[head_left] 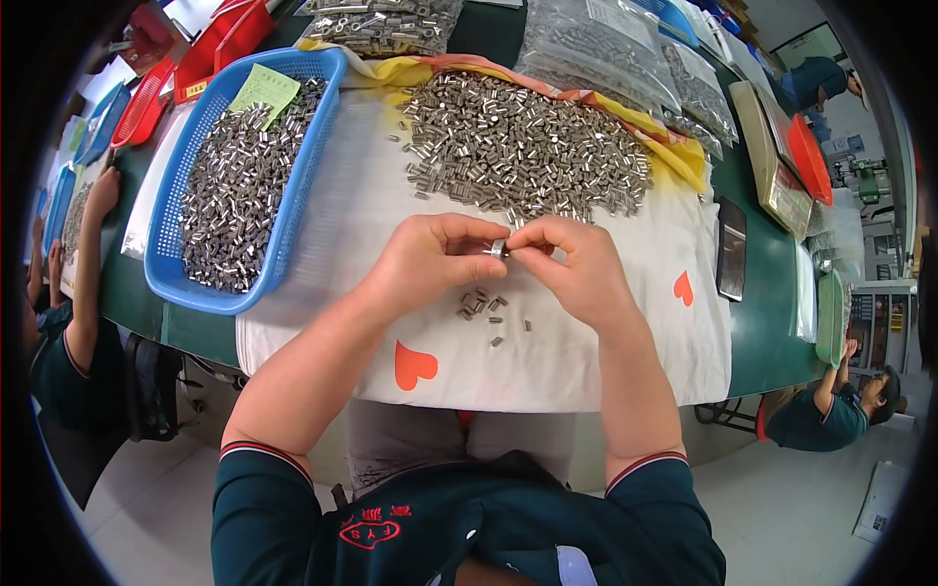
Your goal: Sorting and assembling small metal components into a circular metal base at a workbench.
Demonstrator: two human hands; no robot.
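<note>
Both hands meet over the white cloth (332, 210) at the middle of the table. Between thumb and forefinger my left hand (430, 258) pinches a small shiny metal cylinder (498, 248). My right hand (581, 269) closes its fingertips on the other side of that part; whether they grip the cylinder or something smaller at it is too small to tell. Just below the hands lies a loose group of small metal cylinders (476, 303). Beyond the fingertips spreads a large pile of similar metal cylinders (528, 142).
At left, a blue basket (156, 264) holds many metal pieces and a green paper slip (266, 93). Bags of metal parts (596, 49) line the back, behind a yellow-orange cloth (694, 161). A dark phone (731, 249) lies right. Other people sit at both sides.
</note>
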